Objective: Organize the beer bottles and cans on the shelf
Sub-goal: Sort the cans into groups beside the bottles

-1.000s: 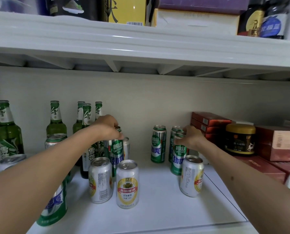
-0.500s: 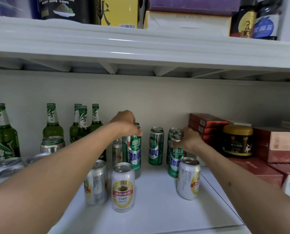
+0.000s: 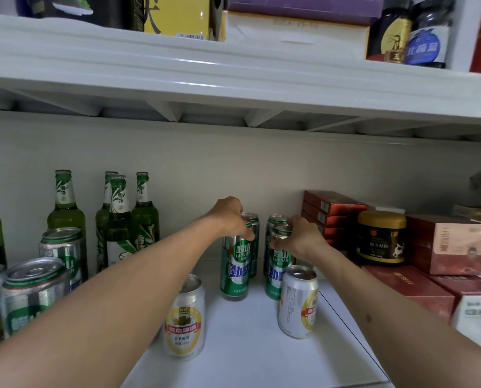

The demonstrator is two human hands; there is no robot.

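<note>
My left hand (image 3: 229, 217) grips the top of a tall green Laoshan can (image 3: 235, 271) standing on the white shelf (image 3: 250, 357). My right hand (image 3: 300, 238) holds the top of a second tall green can (image 3: 275, 271) just to its right. Two more green cans stand behind them, one (image 3: 253, 247) partly hidden and the other (image 3: 275, 221) behind my right hand. Two short silver-and-yellow cans stand in front, one (image 3: 184, 320) at centre and one (image 3: 298, 301) to the right. Several green beer bottles (image 3: 65, 208) line the back left, with green-and-silver cans (image 3: 33, 295) in front of them.
Red boxes (image 3: 331, 208), a dark jar with a gold lid (image 3: 380, 238) and a pink box (image 3: 454, 245) fill the right of the shelf. An upper shelf (image 3: 233, 77) with boxes and jars hangs low overhead.
My left hand carried its green can rightwards from beside the bottles to a spot next to the can under my right hand. The right hand kept its hold and barely moved.
</note>
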